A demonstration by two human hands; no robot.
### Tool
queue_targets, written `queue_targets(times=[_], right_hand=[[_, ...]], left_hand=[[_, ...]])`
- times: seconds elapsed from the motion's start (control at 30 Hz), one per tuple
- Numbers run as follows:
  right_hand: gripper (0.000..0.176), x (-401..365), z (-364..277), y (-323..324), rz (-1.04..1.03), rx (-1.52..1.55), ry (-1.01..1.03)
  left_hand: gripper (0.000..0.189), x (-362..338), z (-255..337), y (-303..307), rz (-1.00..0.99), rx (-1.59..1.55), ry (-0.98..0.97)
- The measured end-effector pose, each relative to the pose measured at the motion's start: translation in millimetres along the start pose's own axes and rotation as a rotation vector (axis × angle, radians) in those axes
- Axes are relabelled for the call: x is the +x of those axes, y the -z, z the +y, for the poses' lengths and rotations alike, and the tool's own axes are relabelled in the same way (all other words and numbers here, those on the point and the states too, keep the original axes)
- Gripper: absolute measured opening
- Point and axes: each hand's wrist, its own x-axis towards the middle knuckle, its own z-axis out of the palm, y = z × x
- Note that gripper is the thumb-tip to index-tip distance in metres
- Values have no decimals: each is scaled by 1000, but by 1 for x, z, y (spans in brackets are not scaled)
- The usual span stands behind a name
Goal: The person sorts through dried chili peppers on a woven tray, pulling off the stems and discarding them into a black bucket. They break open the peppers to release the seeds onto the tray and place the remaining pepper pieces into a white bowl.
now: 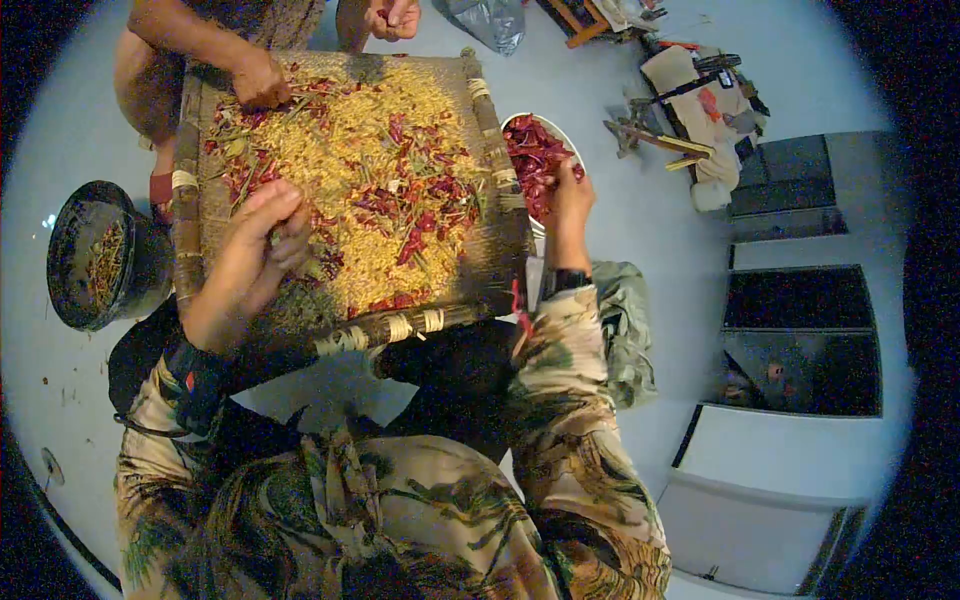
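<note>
A woven tray with a wooden rim sits before me, spread with yellow seeds and broken dried red chilies with stalks. Over its near left part is my left hand, fingers curled together and slightly blurred; what they hold, if anything, is hidden. On the right, a white bowl is filled with dried red chili pieces. My right hand is at the bowl's right edge, its fingers closed, with a bit of red chili showing at the fingertips.
Across the tray, another person's hand reaches into the mix; their other hand is raised beyond the rim. A black bucket with stalks stands left. Grey cloth lies right, a plastic bag at the back, and a cluttered stool back right.
</note>
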Motion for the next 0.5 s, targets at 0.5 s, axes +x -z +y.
queue_targets(times=[0.5], right_hand=[[24,-3,2,17,-263,-31,-212]], left_hand=[[17,-3,-1,-6,193,128,3]])
